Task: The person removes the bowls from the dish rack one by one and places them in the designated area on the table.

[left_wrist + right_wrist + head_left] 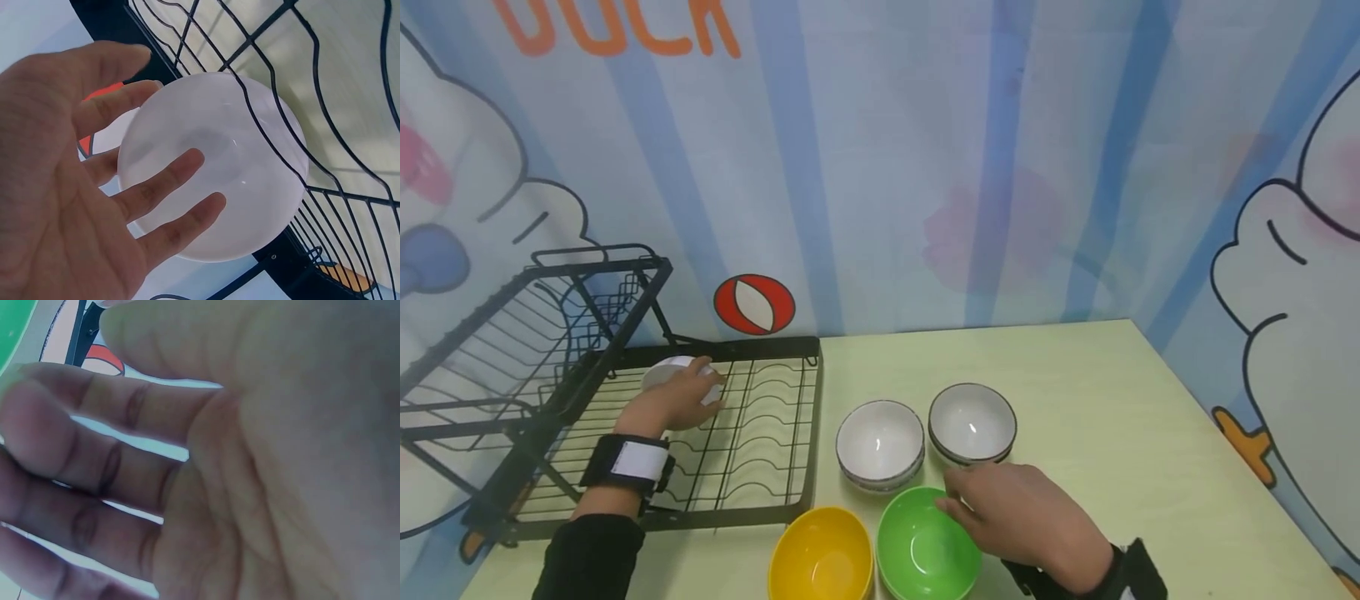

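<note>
A white bowl stands tilted on edge in the wire slots of the black dish rack. Beside it is my left hand; in the left wrist view its spread fingers lie across the face of the bowl, thumb apart from it. My right hand hovers at the right rim of a green bowl, its fingers loosely bent with nothing between them. A yellow bowl sits left of the green one. Behind them stand two stacks of white, dark-rimmed bowls, a left stack and a right stack.
The rack's raised upper basket rises at the left, close to my left forearm. Pale table surface extends to the right of the bowls. A printed cloth backdrop hangs behind the table.
</note>
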`<state>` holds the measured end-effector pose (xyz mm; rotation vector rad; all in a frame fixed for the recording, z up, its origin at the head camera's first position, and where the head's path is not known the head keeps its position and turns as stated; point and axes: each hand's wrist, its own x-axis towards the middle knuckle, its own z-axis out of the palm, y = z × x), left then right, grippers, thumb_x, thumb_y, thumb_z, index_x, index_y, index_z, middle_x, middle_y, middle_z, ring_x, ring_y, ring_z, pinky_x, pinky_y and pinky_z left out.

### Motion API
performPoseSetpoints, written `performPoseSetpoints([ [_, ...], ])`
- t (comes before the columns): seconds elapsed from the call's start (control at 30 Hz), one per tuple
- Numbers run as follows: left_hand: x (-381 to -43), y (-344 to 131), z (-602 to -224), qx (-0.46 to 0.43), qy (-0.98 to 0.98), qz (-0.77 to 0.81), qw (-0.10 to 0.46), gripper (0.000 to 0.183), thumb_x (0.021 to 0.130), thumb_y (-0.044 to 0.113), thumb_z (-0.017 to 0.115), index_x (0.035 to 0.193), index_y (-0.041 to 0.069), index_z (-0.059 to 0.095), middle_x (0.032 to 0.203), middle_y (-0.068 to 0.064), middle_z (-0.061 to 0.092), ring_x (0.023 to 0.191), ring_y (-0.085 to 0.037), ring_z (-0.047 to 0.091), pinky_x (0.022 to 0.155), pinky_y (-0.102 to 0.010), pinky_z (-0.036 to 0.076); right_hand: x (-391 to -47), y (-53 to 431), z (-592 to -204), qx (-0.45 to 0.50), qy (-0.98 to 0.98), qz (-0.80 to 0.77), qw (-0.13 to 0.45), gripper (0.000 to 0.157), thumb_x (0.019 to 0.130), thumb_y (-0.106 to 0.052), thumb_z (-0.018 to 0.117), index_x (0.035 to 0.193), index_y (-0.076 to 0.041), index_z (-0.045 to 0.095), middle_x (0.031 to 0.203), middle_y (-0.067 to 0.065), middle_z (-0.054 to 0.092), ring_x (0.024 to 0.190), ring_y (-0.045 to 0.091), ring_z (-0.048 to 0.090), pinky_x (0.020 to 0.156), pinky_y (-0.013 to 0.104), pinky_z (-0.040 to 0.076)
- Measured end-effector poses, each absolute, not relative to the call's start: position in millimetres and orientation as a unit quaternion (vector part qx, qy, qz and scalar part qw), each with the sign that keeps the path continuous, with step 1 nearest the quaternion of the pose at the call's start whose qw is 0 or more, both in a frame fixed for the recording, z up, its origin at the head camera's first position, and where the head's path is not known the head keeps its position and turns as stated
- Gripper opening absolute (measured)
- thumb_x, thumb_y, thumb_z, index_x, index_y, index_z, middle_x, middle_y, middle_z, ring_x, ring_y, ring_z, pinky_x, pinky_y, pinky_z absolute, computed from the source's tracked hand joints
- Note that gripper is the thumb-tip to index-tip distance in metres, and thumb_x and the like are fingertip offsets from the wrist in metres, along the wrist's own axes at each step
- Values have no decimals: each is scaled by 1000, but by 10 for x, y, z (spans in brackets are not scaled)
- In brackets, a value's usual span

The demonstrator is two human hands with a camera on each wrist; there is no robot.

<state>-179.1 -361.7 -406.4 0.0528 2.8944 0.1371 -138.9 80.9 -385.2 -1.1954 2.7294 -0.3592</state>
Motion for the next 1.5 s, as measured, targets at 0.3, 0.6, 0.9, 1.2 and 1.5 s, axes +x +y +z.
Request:
performPoseSetpoints([
  [0.3, -1825, -3633, -4100, 1, 992, 3, 124, 48, 82, 2, 57, 130, 5, 52, 144, -32, 22, 117, -57, 34, 89, -70, 38, -1384, 819, -3857, -399, 907, -117, 66, 20, 92, -31, 57, 76, -19, 52, 57, -8, 43, 51, 9, 42, 48, 27, 39],
  [0.6, -1919, -3645, -4216, -8, 992, -90, 86, 43, 79, -1, 66, 121, 10, 61, 129, -28, 42, 91, -43, 56, 66, -50, 53, -1381, 826, -3880, -404, 904, -120, 62, 20, 91, -31, 57, 77, -20, 52, 58, -9, 43, 51, 9, 41, 47, 27, 38],
  [0.9, -1888, -3585, -4194, -6, 992, -124, 21, 34, 81, 0, 65, 114, 9, 65, 112, -26, 54, 54, -20, 50, 41, -34, 45, -1381, 826, -3892, -400, 906, -120, 67, 20, 92, -32, 57, 77, -20, 52, 58, -9, 44, 52, 9, 42, 47, 28, 38],
  [1.2, -2227, -4069, -4785, -21, 984, -157, -87, 34, 68, 5, 78, 100, 14, 69, 93, -23, 56, 54, -32, 54, 43, -51, 49, -1391, 828, -3867, -396, 907, -121, 73, 19, 91, -32, 57, 77, -20, 53, 60, -9, 45, 54, 8, 43, 48, 28, 39],
  [1.5, -2449, -4362, -5190, -37, 971, -202, -120, 33, 79, -2, 68, 107, 15, 67, 96, -26, 56, 52, -39, 52, 39, -55, 43, -1406, 838, -3864, -386, 908, -130, 96, 19, 92, -33, 56, 77, -21, 53, 59, -9, 46, 52, 9, 43, 46, 27, 39],
])
